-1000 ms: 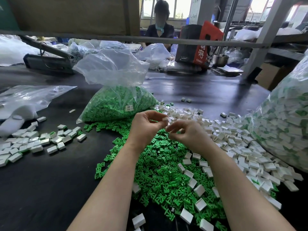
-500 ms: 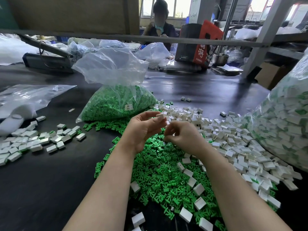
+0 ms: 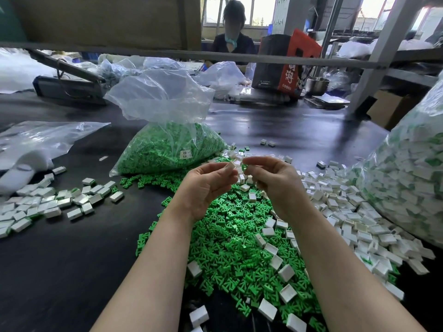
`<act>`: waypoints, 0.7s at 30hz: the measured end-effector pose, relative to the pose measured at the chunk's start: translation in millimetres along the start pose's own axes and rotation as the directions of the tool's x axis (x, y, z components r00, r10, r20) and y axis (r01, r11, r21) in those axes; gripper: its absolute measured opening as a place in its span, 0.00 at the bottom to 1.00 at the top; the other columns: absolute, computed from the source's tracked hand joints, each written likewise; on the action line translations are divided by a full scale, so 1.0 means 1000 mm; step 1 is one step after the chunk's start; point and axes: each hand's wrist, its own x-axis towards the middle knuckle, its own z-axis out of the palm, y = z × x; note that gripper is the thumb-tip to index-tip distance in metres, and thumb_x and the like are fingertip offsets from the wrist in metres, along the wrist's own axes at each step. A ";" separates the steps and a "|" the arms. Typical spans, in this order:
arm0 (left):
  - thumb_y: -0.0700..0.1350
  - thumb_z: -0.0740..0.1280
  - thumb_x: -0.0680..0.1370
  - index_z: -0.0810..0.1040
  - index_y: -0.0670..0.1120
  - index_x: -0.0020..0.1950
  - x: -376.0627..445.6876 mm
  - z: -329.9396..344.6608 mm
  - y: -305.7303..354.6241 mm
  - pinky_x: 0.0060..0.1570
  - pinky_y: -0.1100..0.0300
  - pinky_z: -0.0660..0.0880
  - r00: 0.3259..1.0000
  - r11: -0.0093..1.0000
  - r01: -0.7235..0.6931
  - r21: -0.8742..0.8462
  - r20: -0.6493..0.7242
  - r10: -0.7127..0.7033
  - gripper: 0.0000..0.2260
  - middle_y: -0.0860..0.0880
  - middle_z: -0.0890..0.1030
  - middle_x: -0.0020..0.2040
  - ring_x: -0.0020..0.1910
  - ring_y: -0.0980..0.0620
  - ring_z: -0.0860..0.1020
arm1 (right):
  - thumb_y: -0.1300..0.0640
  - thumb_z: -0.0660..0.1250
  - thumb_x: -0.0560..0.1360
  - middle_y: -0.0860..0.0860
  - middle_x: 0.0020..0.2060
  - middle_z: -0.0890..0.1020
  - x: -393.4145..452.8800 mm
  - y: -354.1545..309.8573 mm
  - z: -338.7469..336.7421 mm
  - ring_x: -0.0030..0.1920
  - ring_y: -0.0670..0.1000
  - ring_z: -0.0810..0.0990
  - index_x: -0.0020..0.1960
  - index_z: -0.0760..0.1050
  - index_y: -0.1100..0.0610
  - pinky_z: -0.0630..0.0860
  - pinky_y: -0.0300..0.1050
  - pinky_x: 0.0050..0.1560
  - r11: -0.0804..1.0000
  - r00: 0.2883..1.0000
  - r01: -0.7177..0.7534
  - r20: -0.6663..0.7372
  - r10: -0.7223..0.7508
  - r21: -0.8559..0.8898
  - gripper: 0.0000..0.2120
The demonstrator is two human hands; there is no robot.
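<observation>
My left hand [image 3: 206, 185] pinches a small white plastic housing [image 3: 230, 165] between thumb and fingertips, raised above the table. My right hand [image 3: 273, 180] pinches a small green plastic piece [image 3: 244, 167] right beside it; the two parts almost touch. Below the hands spreads a heap of loose green pieces [image 3: 235, 238]. To the right lies a heap of loose white housings [image 3: 335, 204]. At the left lies a separate group of white housings with green showing in them [image 3: 48, 202].
An open clear bag of green pieces [image 3: 167, 149] stands behind the hands. A big clear bag of white and green parts [image 3: 412, 178] fills the right edge. Empty plastic bags [image 3: 36, 142] lie at the left. A person [image 3: 233, 37] sits across the black table [image 3: 60, 271].
Both hands have risen slightly and drawn a little apart; the left hand's white housing and the right hand's green piece now show between the fingertips.
</observation>
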 end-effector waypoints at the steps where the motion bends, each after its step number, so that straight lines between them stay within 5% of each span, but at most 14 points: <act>1: 0.43 0.76 0.65 0.83 0.43 0.47 0.000 0.001 0.000 0.37 0.63 0.80 1.000 1.000 0.002 0.009 0.003 -0.002 0.12 0.43 0.86 0.44 0.41 0.51 0.85 | 0.66 0.71 0.74 0.53 0.38 0.85 0.000 0.000 0.000 0.32 0.43 0.76 0.48 0.83 0.58 0.72 0.34 0.33 1.000 1.000 -0.010 -0.003 0.010 0.012 0.06; 12: 0.42 0.75 0.65 0.81 0.42 0.47 -0.002 0.005 0.000 0.36 0.65 0.79 1.000 0.998 0.013 0.065 -0.007 -0.013 0.12 0.45 0.85 0.40 0.38 0.53 0.84 | 0.66 0.67 0.76 0.53 0.38 0.85 -0.001 0.001 0.000 0.33 0.44 0.77 0.52 0.81 0.56 0.72 0.35 0.33 1.000 0.999 -0.004 0.039 0.004 0.001 0.09; 17: 0.43 0.75 0.66 0.80 0.41 0.49 -0.002 0.005 -0.001 0.36 0.64 0.79 1.000 0.996 0.001 0.092 -0.009 0.000 0.14 0.44 0.86 0.43 0.40 0.51 0.84 | 0.62 0.66 0.79 0.53 0.41 0.87 0.002 0.002 0.004 0.37 0.48 0.83 0.49 0.75 0.58 0.77 0.39 0.35 1.000 0.997 0.012 -0.070 -0.012 0.002 0.01; 21: 0.44 0.76 0.65 0.80 0.41 0.49 -0.003 0.007 -0.001 0.36 0.64 0.79 0.999 0.988 -0.033 0.153 -0.014 0.036 0.15 0.44 0.86 0.43 0.41 0.51 0.85 | 0.60 0.71 0.75 0.45 0.35 0.83 0.003 0.003 0.007 0.32 0.40 0.78 0.46 0.79 0.56 0.74 0.35 0.32 0.999 0.987 0.036 -0.158 -0.040 -0.030 0.01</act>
